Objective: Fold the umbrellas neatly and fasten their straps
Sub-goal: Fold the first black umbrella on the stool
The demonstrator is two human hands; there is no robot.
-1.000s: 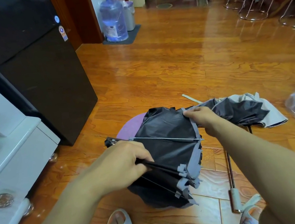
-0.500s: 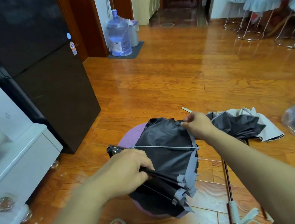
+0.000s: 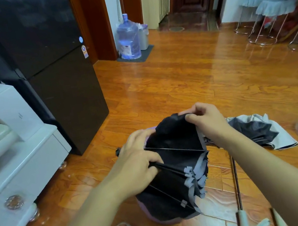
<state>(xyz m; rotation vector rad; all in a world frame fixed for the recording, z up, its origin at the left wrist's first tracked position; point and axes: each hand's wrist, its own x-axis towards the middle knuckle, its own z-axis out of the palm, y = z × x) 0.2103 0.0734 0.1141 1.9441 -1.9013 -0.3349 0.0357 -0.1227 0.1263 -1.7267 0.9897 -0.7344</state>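
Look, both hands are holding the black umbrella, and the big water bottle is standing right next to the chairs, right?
Not quite. Both hands, left hand and right hand, do hold the black umbrella, but the head view shows the water bottle beside the bin, far from the chairs.

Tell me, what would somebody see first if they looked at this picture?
First the dark umbrella, half folded, held low in the middle between the left hand and the right hand, which pinches its top edge. Then the tall black fridge on the left, and the big blue water jug standing on the shiny wooden floor beyond it.
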